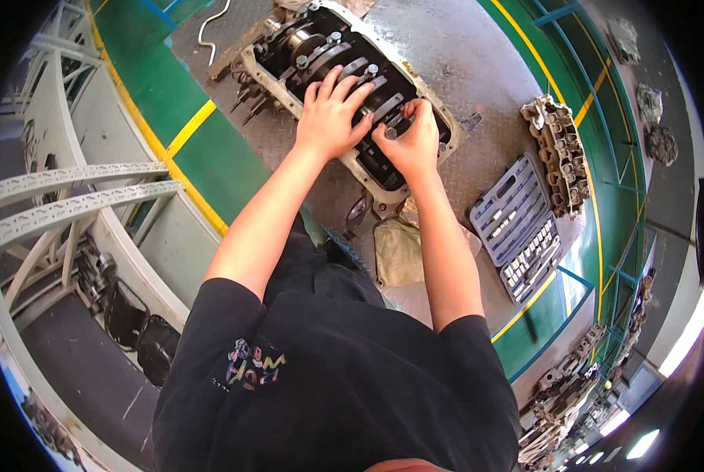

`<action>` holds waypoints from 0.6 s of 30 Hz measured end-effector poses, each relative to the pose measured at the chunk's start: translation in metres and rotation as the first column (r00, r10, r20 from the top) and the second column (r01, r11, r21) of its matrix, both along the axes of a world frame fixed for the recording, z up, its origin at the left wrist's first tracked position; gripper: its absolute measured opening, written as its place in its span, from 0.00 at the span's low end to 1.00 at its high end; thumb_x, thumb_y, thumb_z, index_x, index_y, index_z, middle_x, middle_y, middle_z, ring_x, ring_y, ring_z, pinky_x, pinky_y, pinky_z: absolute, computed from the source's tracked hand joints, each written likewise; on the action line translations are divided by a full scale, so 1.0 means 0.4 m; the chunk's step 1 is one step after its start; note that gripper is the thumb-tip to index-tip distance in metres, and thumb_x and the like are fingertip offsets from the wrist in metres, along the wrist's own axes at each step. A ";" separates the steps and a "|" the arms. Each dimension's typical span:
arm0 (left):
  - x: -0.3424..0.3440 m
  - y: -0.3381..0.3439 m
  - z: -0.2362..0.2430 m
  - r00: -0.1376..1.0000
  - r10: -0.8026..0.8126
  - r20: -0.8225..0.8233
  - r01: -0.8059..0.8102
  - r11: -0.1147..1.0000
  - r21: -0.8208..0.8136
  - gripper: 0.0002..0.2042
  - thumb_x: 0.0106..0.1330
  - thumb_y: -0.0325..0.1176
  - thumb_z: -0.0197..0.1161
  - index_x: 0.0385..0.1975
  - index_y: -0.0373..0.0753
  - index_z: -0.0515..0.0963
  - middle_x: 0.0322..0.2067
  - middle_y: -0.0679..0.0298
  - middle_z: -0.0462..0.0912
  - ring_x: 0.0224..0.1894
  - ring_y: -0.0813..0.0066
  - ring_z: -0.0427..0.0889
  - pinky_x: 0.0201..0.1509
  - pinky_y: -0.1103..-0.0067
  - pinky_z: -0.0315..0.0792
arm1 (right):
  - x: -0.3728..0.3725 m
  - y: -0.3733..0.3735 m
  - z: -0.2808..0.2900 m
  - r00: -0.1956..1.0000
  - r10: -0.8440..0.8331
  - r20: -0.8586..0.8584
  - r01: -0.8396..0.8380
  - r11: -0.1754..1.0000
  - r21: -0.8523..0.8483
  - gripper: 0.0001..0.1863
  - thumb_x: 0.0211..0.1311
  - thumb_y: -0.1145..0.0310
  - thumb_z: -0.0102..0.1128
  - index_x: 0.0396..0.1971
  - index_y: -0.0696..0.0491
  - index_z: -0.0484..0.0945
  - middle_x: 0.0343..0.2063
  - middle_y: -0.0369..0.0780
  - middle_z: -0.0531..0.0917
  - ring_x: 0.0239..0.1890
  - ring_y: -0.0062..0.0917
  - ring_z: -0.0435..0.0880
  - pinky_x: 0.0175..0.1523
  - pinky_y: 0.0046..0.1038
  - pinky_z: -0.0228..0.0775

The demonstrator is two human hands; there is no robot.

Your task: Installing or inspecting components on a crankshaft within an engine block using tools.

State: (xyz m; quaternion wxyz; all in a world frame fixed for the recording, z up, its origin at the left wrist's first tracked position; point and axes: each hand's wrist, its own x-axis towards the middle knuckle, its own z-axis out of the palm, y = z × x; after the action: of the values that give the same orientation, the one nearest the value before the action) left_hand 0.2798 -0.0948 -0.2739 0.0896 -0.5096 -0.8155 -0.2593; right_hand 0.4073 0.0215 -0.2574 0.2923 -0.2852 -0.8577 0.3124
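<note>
The floor is grey metal tread plate (462,55), bordered by green painted floor (218,161) with yellow lines (188,126) along the edges. To the left stands a white metal frame (68,197) with perforated rails, and dark containers (139,330) sit on the ground below it. To the right, blue railings (615,275) run along the green strip, and bright daylight (686,338) comes in at the lower right, where rows of grey metal parts (564,401) lie.
</note>
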 end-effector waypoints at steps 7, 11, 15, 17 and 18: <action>0.015 -0.005 -0.014 1.000 0.011 -0.011 -0.011 1.000 0.006 0.22 0.64 0.42 0.59 0.59 0.53 0.75 0.59 0.62 0.74 0.70 0.58 0.62 0.67 0.57 0.57 | 0.012 0.002 0.011 0.998 0.058 0.021 -0.059 0.998 0.021 0.25 0.39 0.67 0.71 0.37 0.57 0.68 0.30 0.44 0.72 0.34 0.41 0.74 0.41 0.38 0.70; 0.019 0.000 -0.022 1.000 0.022 0.011 -0.022 0.999 0.031 0.21 0.63 0.39 0.59 0.57 0.53 0.77 0.59 0.62 0.74 0.69 0.57 0.63 0.67 0.58 0.58 | 0.007 0.001 -0.003 0.998 0.030 0.048 -0.033 0.998 0.052 0.24 0.39 0.70 0.71 0.36 0.57 0.67 0.28 0.42 0.73 0.30 0.35 0.74 0.39 0.33 0.72; 0.014 -0.013 -0.014 1.000 -0.002 0.001 0.002 0.999 0.054 0.23 0.60 0.34 0.60 0.58 0.53 0.77 0.58 0.62 0.74 0.68 0.57 0.64 0.66 0.60 0.59 | -0.016 -0.011 -0.002 1.000 0.018 0.018 -0.020 0.995 0.093 0.25 0.39 0.70 0.71 0.36 0.57 0.67 0.29 0.43 0.73 0.31 0.35 0.74 0.40 0.33 0.72; 0.003 -0.019 -0.018 1.000 0.003 0.007 -0.004 0.998 0.068 0.23 0.59 0.33 0.60 0.57 0.53 0.77 0.58 0.62 0.74 0.67 0.57 0.65 0.66 0.60 0.59 | 0.013 -0.016 -0.020 1.000 0.009 -0.014 -0.009 1.000 0.021 0.26 0.38 0.70 0.71 0.37 0.57 0.67 0.32 0.43 0.73 0.35 0.38 0.74 0.43 0.36 0.71; 0.008 -0.019 -0.018 1.000 -0.003 0.016 0.002 0.997 0.076 0.23 0.59 0.33 0.59 0.57 0.53 0.78 0.58 0.62 0.74 0.67 0.57 0.65 0.67 0.60 0.59 | 0.019 -0.021 -0.019 0.999 -0.003 -0.039 0.002 0.999 -0.037 0.26 0.38 0.70 0.71 0.38 0.58 0.67 0.33 0.44 0.72 0.38 0.40 0.73 0.45 0.39 0.70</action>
State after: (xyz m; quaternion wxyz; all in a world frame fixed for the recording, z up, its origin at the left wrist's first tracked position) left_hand 0.2831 -0.1024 -0.2813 0.1021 -0.5047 -0.8051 -0.2944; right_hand 0.4148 0.0131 -0.2650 0.3042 -0.2855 -0.8455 0.3333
